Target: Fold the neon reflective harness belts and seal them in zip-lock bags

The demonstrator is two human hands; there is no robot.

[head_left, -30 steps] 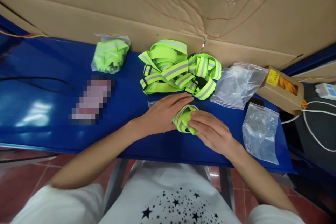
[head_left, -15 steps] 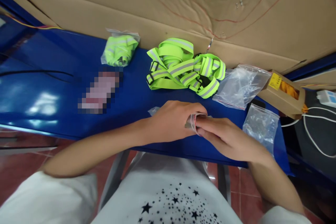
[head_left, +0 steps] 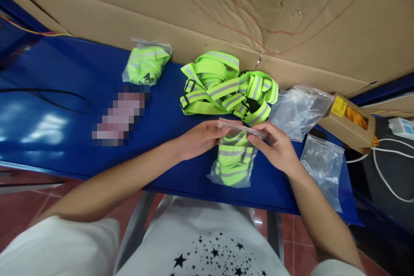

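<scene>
Left hand [head_left: 199, 138] and right hand [head_left: 277, 148] pinching the top of a clear plastic bag of folded neon-yellow reflective straps [head_left: 233, 159], above a glossy blue table [head_left: 64, 116]

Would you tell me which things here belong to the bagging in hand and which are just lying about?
In hand: left hand, right hand, bagged strap.
Lying about: loose straps, packed bag, empty bags, cardboard box, white cable.

A small clear plastic zip bag [head_left: 233, 159] holds a folded neon-yellow reflective strap with grey stripes [head_left: 233, 164]. The bag hangs upright above the near edge of the blue bench [head_left: 64, 108], its red-lined top strip pinched at both ends and its bulging bottom hanging towards the person.
</scene>
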